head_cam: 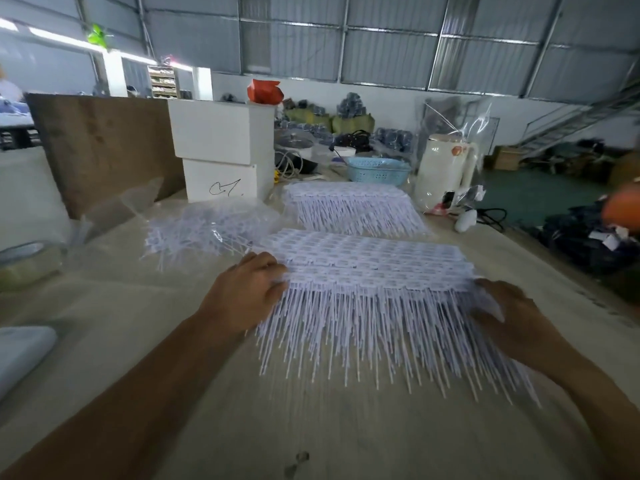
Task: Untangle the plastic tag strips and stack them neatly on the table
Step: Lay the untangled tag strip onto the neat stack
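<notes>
A thick stack of white plastic tag strips (367, 268) lies in front of me on the beige table (145, 334), its thin tails fanning toward me. My left hand (249, 289) grips the stack's left end with curled fingers. My right hand (509, 310) holds the right end, its fingers partly hidden under the tails. Behind it sits a second neat stack (353, 202). A loose tangled pile of strips (204, 230) lies at the back left, partly on clear plastic.
Two white boxes (221, 150) stand at the back, a brown board (100, 143) to their left. A blue basket (377, 171) and a cream kettle (443, 171) stand behind the far stack. The table's right edge drops to a cluttered floor.
</notes>
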Demonstrator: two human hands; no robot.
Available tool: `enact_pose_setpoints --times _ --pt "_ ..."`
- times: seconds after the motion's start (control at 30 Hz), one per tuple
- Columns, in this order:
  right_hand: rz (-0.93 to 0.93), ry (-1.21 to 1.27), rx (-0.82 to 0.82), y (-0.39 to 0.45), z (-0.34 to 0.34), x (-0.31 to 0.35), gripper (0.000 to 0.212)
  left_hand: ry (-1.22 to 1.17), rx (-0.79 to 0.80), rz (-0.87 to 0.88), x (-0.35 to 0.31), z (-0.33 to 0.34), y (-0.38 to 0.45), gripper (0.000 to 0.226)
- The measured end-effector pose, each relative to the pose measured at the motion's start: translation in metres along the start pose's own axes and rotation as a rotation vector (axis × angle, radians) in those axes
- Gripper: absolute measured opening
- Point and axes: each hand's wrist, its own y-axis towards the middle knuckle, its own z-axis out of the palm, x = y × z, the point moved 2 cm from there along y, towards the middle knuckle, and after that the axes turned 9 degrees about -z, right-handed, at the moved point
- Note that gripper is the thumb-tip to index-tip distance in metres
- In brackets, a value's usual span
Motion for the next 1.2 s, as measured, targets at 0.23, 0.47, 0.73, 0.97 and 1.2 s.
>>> enact_pose_setpoints --times 0.23,0.47,0.73,0.97,1.2 --pt "0.006 0.202 -0.233 0.0 -0.006 -0.005 0.039 -0.234 0.003 -0.125 -0.005 0.002 0.005 0.027" --pt "0.076 0.546 -0.492 -0.01 -0.018 -0.007 0.03 -0.538 -0.072 -0.168 -0.015 -0.007 0.008 0.029" --pt "0.214 1.022 -0.543 -0.011 -0.02 -0.018 0.03 -1.115 -0.075 -0.388 -0.026 -0.018 0.008 0.03" --pt "0.208 1.334 -0.439 -0.008 -0.02 -0.019 0.019 -1.485 -0.144 -0.57 -0.025 -0.029 0.012 0.025" --pt "0.178 1.428 -0.245 -0.008 -0.01 -0.009 0.023 -1.574 -0.252 -0.622 0.003 -0.04 0.014 0.02"
